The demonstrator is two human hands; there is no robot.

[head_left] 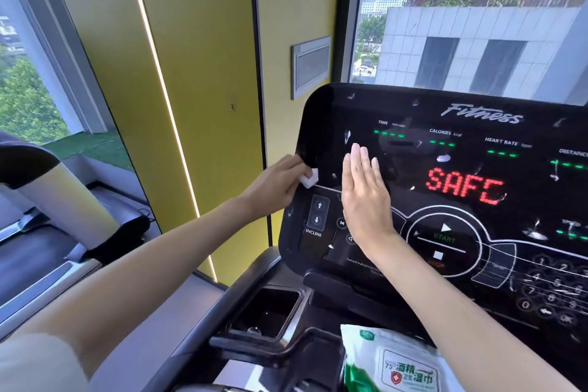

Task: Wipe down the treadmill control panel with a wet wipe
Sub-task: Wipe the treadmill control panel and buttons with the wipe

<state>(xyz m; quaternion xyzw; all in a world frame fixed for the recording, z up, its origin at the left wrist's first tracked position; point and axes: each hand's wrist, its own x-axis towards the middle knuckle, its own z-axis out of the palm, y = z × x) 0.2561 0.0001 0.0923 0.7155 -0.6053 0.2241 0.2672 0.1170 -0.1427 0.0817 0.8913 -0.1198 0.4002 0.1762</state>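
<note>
Yellow wall panels and tall windows stand behind a glossy black control panel, lit with red letters and flecked with pale marks; left hand pinches a folded white wipe against the panel's left edge, just above the incline buttons; right hand lies flat and open on the glass, fingers together, pointing up; both forearms reach forward; wipe packet rests below; advised: steady strokes inward from the edge, light pressure over buttons, no flecks skipped.
</note>
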